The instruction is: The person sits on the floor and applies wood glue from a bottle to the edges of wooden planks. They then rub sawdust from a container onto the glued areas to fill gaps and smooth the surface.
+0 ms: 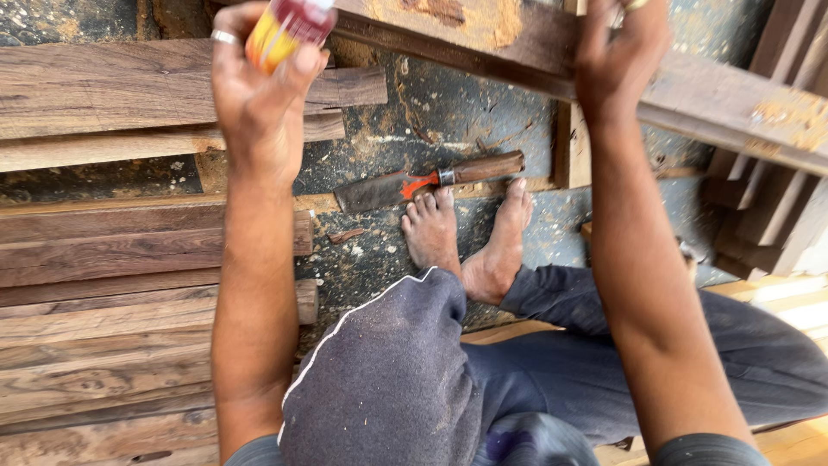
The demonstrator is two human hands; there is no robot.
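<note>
**Two hands up at the long board, a bottle in one**

While the person sits low on the floor with knees drawn up in dark trousers (405,380), the biggest thing about them is the stack of rough wooden planks (112,302) spread along the left side. Across the top runs a long dark board (733,103), slanting down to the right, dusted with sawdust. The right hand (617,60) is clenched around that board from the near side, fingers wrapped over its edge. On the dark, chip-strewn floor (448,112) below, two bare feet (466,237) rest side by side, toes just short of a chisel (431,181) with a brown wooden handle and a blade smeared red. Smallest of all, the left hand (259,95), a ring on one finger, grips a little yellow-and-red bottle (285,30), held up near the board's left end, thumb pressed against its side.
</note>
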